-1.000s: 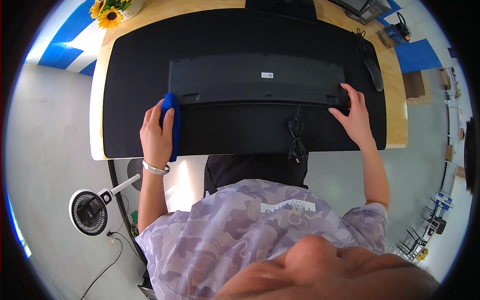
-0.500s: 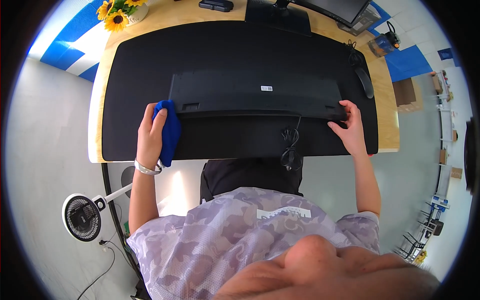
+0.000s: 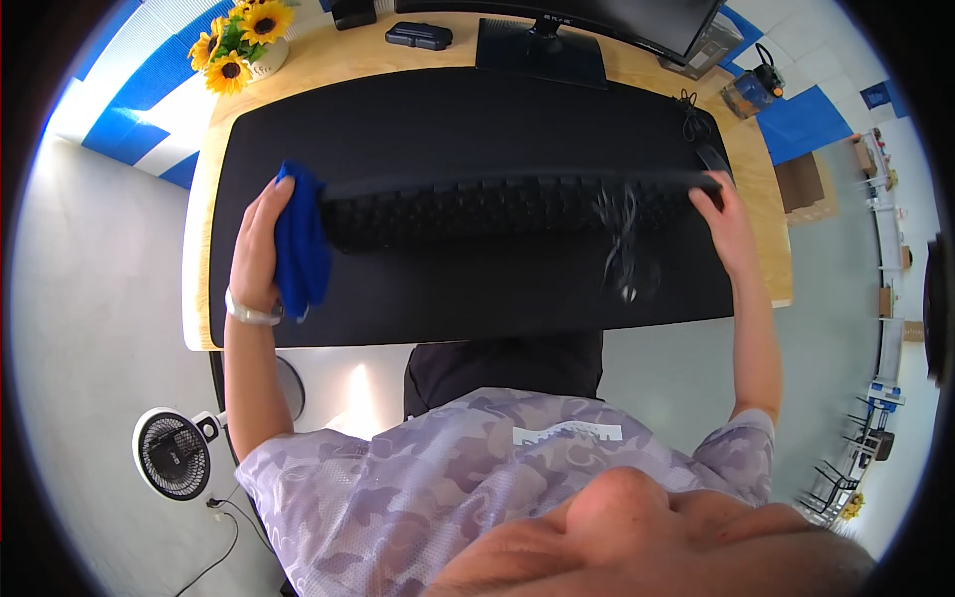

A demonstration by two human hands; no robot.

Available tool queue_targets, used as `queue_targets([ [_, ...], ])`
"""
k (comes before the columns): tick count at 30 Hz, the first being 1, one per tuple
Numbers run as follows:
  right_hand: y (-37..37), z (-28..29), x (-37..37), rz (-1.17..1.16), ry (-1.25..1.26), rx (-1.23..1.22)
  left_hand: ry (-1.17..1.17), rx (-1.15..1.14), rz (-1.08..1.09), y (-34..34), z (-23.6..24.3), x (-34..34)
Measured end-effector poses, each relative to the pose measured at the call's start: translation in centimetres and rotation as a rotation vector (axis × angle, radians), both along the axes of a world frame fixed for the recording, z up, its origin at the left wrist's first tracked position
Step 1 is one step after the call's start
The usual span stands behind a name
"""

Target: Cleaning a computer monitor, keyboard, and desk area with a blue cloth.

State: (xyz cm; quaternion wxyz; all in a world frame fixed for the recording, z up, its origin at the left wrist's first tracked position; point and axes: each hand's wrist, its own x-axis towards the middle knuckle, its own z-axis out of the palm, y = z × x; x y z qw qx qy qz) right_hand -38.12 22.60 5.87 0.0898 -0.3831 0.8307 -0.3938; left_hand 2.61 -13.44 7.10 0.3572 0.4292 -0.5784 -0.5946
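Observation:
A black keyboard [image 3: 477, 211] is held above the dark desk mat, tilted on edge so that its keys show, slightly blurred by motion. My left hand [image 3: 257, 244] is closed on a folded blue cloth [image 3: 303, 244], which lies against the keyboard's left end. The keyboard's right end is pinched between the thumb and fingers of my right hand [image 3: 724, 214]. A bundled black cable [image 3: 623, 244] hangs in front of the keys, smeared by movement.
The black mat [image 3: 477, 298] covers most of the wooden desk [image 3: 202, 269]. At the back stand a monitor [image 3: 542, 55], a dark case [image 3: 419, 36] and a sunflower pot [image 3: 267, 60]. A mouse [image 3: 709, 157] sits at the right. A white fan [image 3: 174, 453] stands left of the desk.
The keyboard has been lifted and turned from underside-up so its keys now show. Both hands moved up and outward with it. The cable swung to the right.

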Motion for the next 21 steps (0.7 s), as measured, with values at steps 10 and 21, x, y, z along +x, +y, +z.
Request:
queue_targets([
  [10,-6.7,-5.0,-3.9,-0.045,-0.176,0.210,-0.199,0.091,-0.302,-6.0,-4.7,-6.0],
  [21,-6.7,-3.2,-3.2,0.063,0.112,0.375,-0.539,-0.323,-0.286,-5.0,-5.1,-4.1],
])
